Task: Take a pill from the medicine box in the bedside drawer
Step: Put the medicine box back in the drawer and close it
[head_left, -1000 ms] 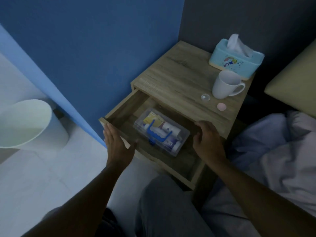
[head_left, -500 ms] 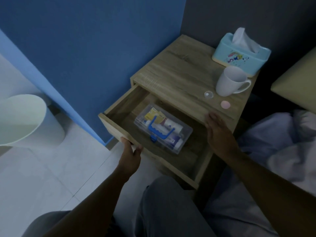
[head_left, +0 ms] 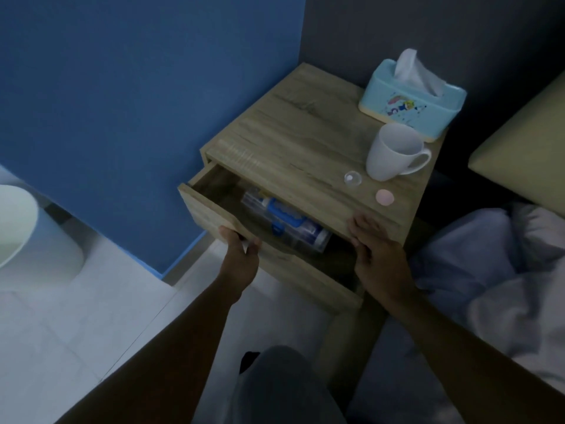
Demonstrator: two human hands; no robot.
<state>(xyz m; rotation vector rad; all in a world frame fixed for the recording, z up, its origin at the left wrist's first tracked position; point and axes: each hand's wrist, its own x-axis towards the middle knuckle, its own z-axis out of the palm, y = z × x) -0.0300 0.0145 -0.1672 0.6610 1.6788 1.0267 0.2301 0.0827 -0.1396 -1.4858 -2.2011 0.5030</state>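
Note:
The wooden bedside drawer (head_left: pixel 205 209) stands partly open under the nightstand top (head_left: pixel 290 142). Inside lies the clear medicine box (head_left: pixel 305 232) with a blue handle, its far half hidden under the top. My left hand (head_left: pixel 240 255) grips the upper edge of the drawer front near its middle. My right hand (head_left: pixel 377 255) rests flat against the front edge of the nightstand at the drawer's right end, fingers spread and holding nothing. A small pink round object (head_left: pixel 384 197) and a clear little dome (head_left: pixel 352 179) lie on the top.
A white mug (head_left: pixel 391 151) and a light blue tissue box (head_left: pixel 412 102) stand at the back right of the top. A pale bin (head_left: pixel 18 228) is on the floor at left. Rumpled bedding (head_left: pixel 489 270) lies at right, my knee below.
The drawer has slid inward, so less of the medicine box shows. My left hand went from above the drawer front to gripping it. My right hand shifted to the nightstand's front edge.

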